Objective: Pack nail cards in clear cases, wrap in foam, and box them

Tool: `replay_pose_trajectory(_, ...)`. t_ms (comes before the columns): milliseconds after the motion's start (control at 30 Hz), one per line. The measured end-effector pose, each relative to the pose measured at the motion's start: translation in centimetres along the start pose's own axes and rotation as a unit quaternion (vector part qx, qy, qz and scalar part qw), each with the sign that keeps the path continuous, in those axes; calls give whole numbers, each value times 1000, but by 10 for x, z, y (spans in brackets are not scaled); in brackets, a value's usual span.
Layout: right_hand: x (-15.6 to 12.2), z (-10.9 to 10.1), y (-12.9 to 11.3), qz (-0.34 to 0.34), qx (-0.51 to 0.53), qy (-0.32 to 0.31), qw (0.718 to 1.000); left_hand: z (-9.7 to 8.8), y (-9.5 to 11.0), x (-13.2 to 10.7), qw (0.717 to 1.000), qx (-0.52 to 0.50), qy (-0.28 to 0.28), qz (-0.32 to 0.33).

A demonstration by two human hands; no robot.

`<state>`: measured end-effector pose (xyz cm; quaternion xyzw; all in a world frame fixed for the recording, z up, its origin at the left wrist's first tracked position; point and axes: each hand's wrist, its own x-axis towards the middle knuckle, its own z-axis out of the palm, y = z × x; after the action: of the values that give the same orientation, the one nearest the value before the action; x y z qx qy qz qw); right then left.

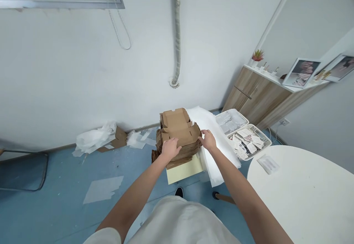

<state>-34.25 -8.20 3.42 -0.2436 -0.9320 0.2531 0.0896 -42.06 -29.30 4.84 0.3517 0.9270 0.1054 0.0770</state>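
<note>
Below me on the floor is a stack of flat, unfolded brown cardboard boxes [179,124], with cut tabs and flaps along the edges. My left hand [170,149] is closed at the near left edge of the top cardboard box, its thumb pointing right across the surface. At the right edge, my right hand [208,140] pinches a corner flap of that same box between thumb and fingers. A pale yellow sheet [185,170] sticks out from under the near side of the stack.
White foam sheeting [218,148] lies right of the stack. Beyond it are two white baskets [269,143] of cards and packets. A round white table [301,185] stands at right, a wooden cabinet [257,96] behind. Plastic scraps [95,139] lie by the wall.
</note>
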Motion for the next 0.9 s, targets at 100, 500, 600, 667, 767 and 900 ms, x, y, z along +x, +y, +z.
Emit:
replay_pose_trajectory(100, 12, 6, -16, 28, -66, -6, 997, -2, -8, 8, 999, 2, -45, 9)
replay_pose_trajectory(500, 36, 7, -36, 35, -163, -64, 984, -3, -19, 11, 996, -14, -82, 38)
replay_pose_trajectory(600, 40, 2, -38, 32, -95, -62, 993, -4, -19, 8, 995, -6, -84, 56)
replay_pose_trajectory(667, 40, -2, -38, 44, -23, -60, 997, -5, -19, 7, 994, -3, -86, 74)
replay_pose_trajectory(767, 38, -10, -37, 92, 88, -62, 990, -6, -19, 7, 992, -10, -73, 98)
replay_pose_trajectory(900, 18, -17, -44, 47, 63, 64, 995, -8, -19, 12, 995, -2, -45, 90)
